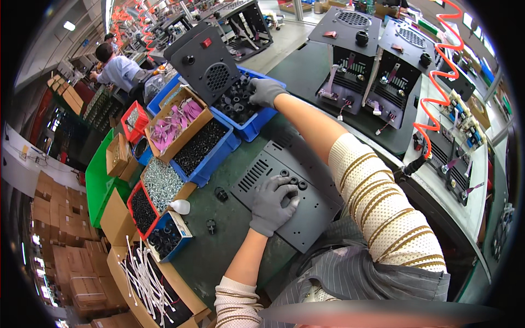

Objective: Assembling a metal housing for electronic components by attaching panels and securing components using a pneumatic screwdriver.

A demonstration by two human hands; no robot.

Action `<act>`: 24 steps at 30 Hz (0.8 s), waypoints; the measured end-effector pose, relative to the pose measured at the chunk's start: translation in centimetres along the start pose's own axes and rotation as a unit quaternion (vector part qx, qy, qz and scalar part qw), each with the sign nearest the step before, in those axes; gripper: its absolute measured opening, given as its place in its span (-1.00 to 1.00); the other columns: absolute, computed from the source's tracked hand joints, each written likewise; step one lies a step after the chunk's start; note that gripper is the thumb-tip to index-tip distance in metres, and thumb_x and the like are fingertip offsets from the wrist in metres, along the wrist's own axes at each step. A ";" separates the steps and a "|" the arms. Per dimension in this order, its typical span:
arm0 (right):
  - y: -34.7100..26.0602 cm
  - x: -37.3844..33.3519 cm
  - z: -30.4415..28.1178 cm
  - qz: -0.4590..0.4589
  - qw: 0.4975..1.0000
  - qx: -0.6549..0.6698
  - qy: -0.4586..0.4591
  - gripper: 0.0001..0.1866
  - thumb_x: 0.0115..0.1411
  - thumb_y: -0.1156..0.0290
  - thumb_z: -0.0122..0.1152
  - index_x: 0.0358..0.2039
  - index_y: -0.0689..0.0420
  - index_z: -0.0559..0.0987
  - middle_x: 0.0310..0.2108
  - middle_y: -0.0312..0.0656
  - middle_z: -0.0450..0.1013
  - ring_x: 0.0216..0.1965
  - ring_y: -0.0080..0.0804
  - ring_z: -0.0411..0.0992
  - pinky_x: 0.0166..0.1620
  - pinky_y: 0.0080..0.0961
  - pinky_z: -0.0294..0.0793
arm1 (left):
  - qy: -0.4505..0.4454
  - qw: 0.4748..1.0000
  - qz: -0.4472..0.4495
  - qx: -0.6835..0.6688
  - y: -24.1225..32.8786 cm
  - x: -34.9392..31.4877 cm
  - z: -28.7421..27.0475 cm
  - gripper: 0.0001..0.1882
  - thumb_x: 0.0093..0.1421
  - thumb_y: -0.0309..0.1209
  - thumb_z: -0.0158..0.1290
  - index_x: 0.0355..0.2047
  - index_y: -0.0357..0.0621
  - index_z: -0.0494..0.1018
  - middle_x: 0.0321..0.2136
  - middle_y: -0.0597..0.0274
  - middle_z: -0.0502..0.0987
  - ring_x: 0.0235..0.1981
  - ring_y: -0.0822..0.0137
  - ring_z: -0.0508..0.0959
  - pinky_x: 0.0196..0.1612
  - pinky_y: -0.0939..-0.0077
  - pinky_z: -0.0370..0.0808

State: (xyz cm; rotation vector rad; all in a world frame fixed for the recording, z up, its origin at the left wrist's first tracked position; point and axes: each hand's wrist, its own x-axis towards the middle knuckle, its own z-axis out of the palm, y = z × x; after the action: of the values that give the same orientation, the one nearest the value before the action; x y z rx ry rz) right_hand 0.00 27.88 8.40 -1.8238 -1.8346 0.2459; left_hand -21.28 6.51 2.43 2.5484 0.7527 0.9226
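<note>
My left hand (273, 205), in a grey glove, rests on a dark metal panel (306, 221) with slots and holes. Its fingers are bent but apart, with a gap between thumb and forefinger. Beside the fingertips, small black rings (293, 181) sit in a row on the panel. My right hand (267, 93), gloved too, is at the far blue bin (249, 129) of black plastic parts (236, 104). Its fingers curl down among those parts; what they hold is hidden. A dark plate with a round grille (217, 76) leans over that bin.
Left of the panel are a bin of small black pieces (199, 145), a carton of purple ribbon cables (175, 123), a tray of screws (161, 180) and a white bottle (180, 206). Assembled black housings (350, 60) stand far right. A red coiled hose (437, 101) hangs there.
</note>
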 end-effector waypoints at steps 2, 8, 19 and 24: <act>0.1 -1.5 -0.5 -0.008 0.994 0.095 0.045 -0.49 -0.09 0.27 0.27 -0.10 0.20 0.46 -0.28 0.00 0.51 -0.37 -0.17 0.54 -0.32 -0.30 0.53 | 0.004 1.000 -0.016 0.016 -0.1 -0.1 0.2 -0.75 -0.15 -0.32 0.23 -0.38 0.00 0.57 -0.21 0.23 0.53 -0.10 0.12 0.48 -0.04 0.22 0.40; -0.3 -10.5 -2.8 -0.040 0.951 0.265 -0.156 -0.63 -0.09 0.38 0.31 -0.20 0.07 0.50 -0.42 -0.12 0.49 -0.45 -0.35 0.50 -0.38 -0.39 0.51 | -0.009 1.000 -0.005 0.004 0.0 -0.2 0.2 -0.68 -0.09 -0.25 0.20 -0.26 0.06 0.53 -0.14 0.27 0.51 -0.04 0.13 0.45 0.01 0.19 0.35; 1.4 -20.7 -3.7 -0.161 0.967 0.001 -0.199 -0.69 0.00 0.39 0.13 -0.18 0.07 0.53 -0.14 -0.12 0.43 -0.11 -0.11 0.42 -0.09 -0.24 0.42 | 0.034 0.999 -0.011 -0.035 0.3 0.4 -0.1 -0.80 0.09 -0.39 0.07 -0.28 -0.18 0.52 -0.29 0.09 0.55 -0.19 0.08 0.52 -0.08 0.26 0.43; 3.2 -23.2 -4.6 -0.066 0.973 0.187 -0.121 -0.66 0.04 0.35 0.13 -0.14 0.13 0.52 -0.29 -0.09 0.47 -0.24 -0.22 0.45 -0.14 -0.34 0.43 | 0.038 0.985 -0.165 -0.014 -0.9 0.3 -0.8 -0.85 0.08 -0.45 0.06 -0.33 -0.13 0.55 -0.30 0.09 0.55 -0.21 0.11 0.53 -0.10 0.31 0.44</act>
State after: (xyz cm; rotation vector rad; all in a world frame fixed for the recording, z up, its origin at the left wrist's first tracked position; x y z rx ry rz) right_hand 3.63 4.50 5.10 -1.4567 -1.9049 0.7404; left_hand -21.91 7.49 2.77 2.2785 1.1331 0.9118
